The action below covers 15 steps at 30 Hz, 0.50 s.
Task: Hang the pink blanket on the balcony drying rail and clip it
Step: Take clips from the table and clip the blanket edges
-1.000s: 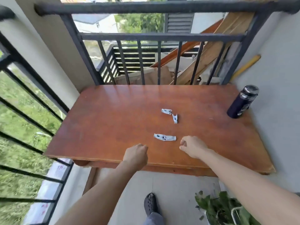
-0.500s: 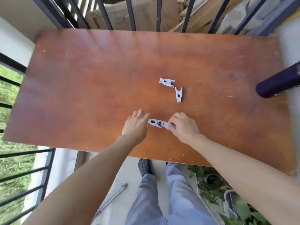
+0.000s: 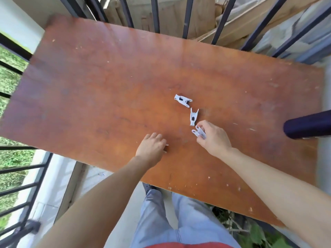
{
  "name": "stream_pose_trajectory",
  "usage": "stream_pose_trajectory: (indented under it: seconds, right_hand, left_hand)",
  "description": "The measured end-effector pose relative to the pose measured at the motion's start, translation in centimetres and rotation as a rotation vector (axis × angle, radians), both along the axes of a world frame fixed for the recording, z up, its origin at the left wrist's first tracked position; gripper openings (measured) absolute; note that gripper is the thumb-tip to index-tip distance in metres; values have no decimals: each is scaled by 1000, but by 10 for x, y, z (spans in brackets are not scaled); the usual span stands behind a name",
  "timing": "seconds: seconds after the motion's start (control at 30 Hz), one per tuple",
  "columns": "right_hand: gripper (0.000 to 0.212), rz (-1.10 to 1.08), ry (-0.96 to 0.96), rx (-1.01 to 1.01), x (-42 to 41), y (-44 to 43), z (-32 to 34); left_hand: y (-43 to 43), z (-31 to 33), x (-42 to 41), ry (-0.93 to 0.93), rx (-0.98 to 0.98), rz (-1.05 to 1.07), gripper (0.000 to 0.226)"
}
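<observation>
A strip of red shirt (image 3: 184, 245) sits at the bottom edge, with light blue jeans (image 3: 157, 221) below the camera and a dark shoe (image 3: 147, 187) poking out at the near edge of the table (image 3: 107, 77). Green plant leaves (image 3: 259, 233) show low on the right, under the table's near corner. Both bare forearms reach forward over the worn, reddish-brown top.

The left hand (image 3: 151, 146) lies knuckles up near the front of the table with its fingers bent down onto the wood. A white sliver (image 3: 167, 145) peeks out at its fingertips, and I cannot tell whether the hand grips it or only covers it. The right hand (image 3: 214, 140) pinches a white clip (image 3: 198, 133) between thumb and fingers, raised a little off the surface.

Just beyond that hand a second clip (image 3: 193, 117) lies flat, its forked end pointing away and its near end just beside the held one. A third clip (image 3: 182, 101) lies a little farther, up and to the left, near the second but apart from it.

At the right edge a dark navy bottle (image 3: 308, 125) juts into view. Black railing bars (image 3: 186, 17) rise behind the far edge, with wooden planks (image 3: 172, 15) beyond them; more railing (image 3: 18, 190) runs along the left over grass
</observation>
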State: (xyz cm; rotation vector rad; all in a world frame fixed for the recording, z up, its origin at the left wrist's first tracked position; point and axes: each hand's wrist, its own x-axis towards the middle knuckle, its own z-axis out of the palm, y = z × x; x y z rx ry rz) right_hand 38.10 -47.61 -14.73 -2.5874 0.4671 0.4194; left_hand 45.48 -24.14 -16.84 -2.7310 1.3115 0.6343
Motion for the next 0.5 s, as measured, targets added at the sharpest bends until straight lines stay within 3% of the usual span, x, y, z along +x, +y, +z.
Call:
stream_pose_trajectory:
  seconds: [0.13, 0.33, 0.5]
  right_hand:
    - [50, 59, 20, -6, -5, 18, 15]
    - [27, 200, -19, 46, -7, 82, 55]
    - [29, 358, -37, 109, 10, 168, 96]
  left_hand:
    - [23, 14, -25, 64, 28, 148, 18]
    - [97, 71, -64, 127, -43, 365, 23]
    - [189, 108, -97, 78, -60, 590, 22]
